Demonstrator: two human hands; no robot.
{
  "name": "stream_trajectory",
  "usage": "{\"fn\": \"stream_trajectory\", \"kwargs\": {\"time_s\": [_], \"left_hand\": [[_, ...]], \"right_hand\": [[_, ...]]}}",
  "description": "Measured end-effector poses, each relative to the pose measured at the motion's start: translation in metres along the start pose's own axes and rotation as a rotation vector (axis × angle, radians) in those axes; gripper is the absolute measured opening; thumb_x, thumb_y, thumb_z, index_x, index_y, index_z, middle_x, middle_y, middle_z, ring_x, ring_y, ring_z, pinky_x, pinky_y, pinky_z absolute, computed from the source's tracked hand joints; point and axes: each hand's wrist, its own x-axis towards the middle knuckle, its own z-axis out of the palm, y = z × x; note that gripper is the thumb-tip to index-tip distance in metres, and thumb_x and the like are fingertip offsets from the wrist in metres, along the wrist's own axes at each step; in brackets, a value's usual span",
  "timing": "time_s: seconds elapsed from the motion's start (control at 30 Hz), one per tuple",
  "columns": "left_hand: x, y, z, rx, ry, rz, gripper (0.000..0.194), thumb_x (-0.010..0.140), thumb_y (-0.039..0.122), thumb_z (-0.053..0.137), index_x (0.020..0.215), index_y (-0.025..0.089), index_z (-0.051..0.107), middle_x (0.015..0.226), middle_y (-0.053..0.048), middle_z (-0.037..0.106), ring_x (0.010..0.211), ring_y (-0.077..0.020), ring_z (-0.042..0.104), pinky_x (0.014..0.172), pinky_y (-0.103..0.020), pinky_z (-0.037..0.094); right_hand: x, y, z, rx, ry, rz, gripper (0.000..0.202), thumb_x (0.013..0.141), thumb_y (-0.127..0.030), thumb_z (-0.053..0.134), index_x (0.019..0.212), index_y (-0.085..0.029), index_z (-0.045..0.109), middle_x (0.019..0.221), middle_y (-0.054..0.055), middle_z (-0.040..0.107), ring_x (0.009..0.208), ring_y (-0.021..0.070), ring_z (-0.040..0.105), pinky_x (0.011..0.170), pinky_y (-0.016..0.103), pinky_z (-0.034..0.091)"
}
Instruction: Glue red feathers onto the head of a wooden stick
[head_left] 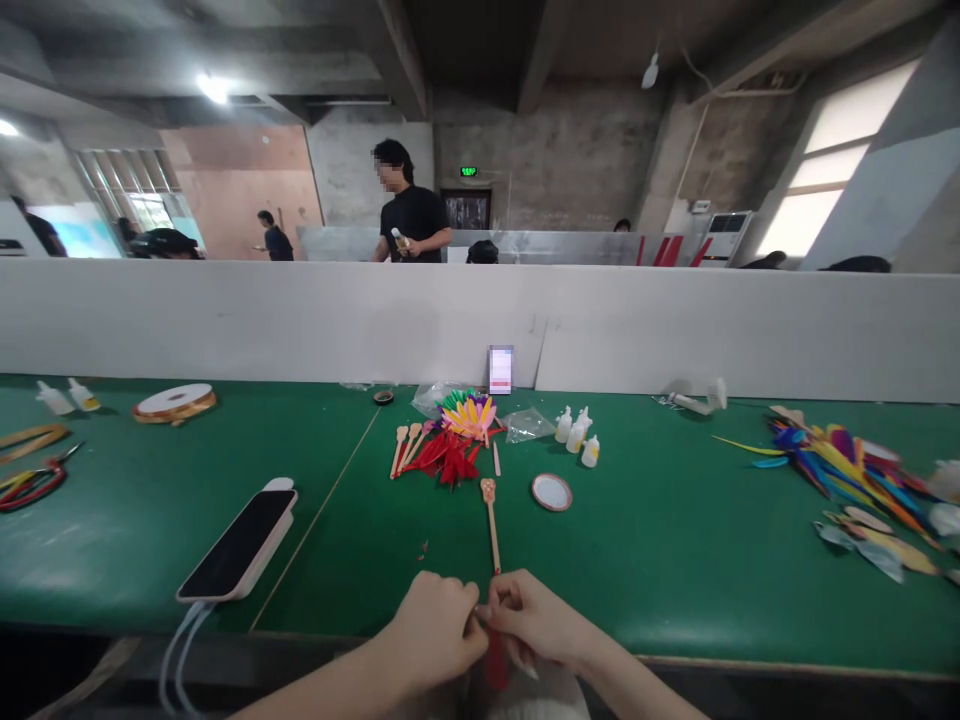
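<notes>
Right hand [534, 615] pinches the near end of a wooden stick [491, 525], head pointing away, red feather-like piece [496, 668] below; left hand [442, 615] narrow beside it — exact hold hidden — probably for fine control.

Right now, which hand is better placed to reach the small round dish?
Probably the right hand: the small round dish lies ahead on its side; the left hand sits farther off.

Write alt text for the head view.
A person's left hand and right hand pinch together at the near end of a wooden stick, a red piece showing below. On the green table beyond are bright feathers and small white squeeze bottles, with a smartphone at the left.
</notes>
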Motion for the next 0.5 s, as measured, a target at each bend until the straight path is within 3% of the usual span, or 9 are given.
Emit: {"fn": "stream_trajectory", "kwargs": {"time_s": [0.2,0.5], "left_hand": [[0.010,-0.008,0.006,0.006,0.014,-0.043,0.024,0.073,0.025,0.040,0.078,0.017,0.063,0.074,-0.010,0.069,0.069,-0.0262,0.066,0.061,-0.035,0.048],[0.020,-0.005,-0.003,0.012,0.021,-0.066,0.027,0.074,0.025,0.040,0.075,0.015,0.064,0.071,-0.012,0.069,0.067,-0.0272,0.067,0.059,-0.033,0.045]], "right_hand": [[0.011,0.005,-0.003,0.000,0.024,-0.001,0.047,0.064,-0.062,0.062,0.061,-0.019,0.042,0.032,-0.009,0.045,0.024,0.0038,0.034,0.026,0.014,0.023],[0.021,0.016,-0.011,0.067,0.053,-0.052,0.049,0.064,-0.063,0.062,0.059,-0.018,0.044,0.032,-0.010,0.045,0.023,0.0034,0.033,0.026,0.014,0.025]]}}
